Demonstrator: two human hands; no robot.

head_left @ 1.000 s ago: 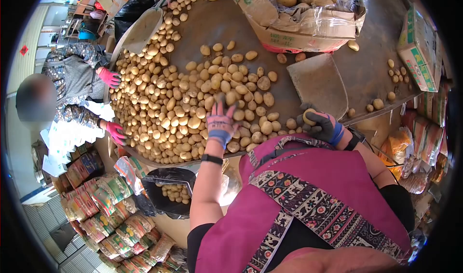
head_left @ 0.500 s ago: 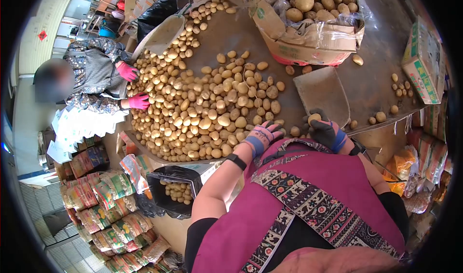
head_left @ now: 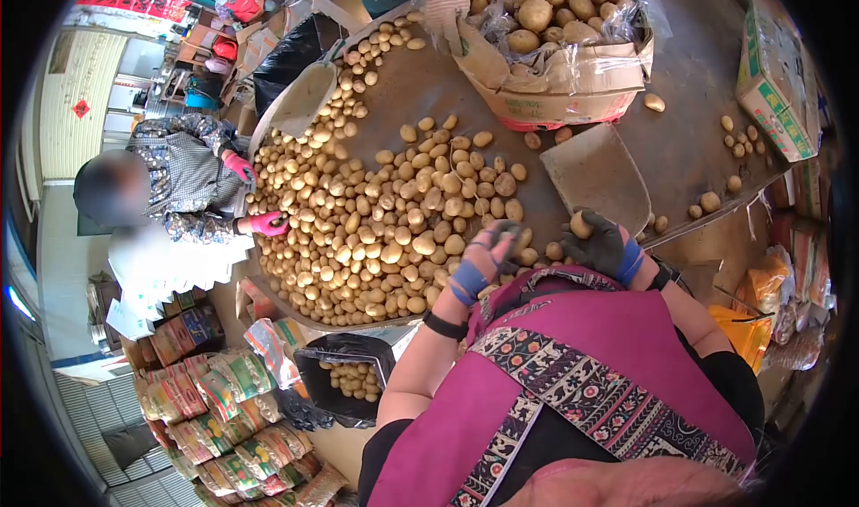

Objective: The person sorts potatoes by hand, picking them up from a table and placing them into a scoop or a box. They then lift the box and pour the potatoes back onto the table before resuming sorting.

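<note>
My right hand [head_left: 607, 249], in a dark glove with a blue cuff, is closed around a potato [head_left: 582, 224] near the table edge, just below a flat metal scoop [head_left: 595, 174]. To its left, at the near edge of a large heap of potatoes [head_left: 385, 204], is my left hand [head_left: 489, 253] in a pink and grey glove. Motion smears its fingers, so I cannot tell what they grip. A few loose potatoes [head_left: 528, 256] lie between my two hands, close against the purple apron.
Across the heap a person in pink gloves [head_left: 268, 224] handles potatoes. Another person's gloved hand [head_left: 445, 8] touches a carton [head_left: 559, 82] full of larger potatoes. A black-lined bin [head_left: 344, 404] with potatoes stands below the table. A second scoop [head_left: 306, 97] lies at the far left edge.
My left hand has lifted slightly and blurred. My right hand still holds a potato. A striped-gloved hand has appeared at the carton, and the view has shifted slightly.
</note>
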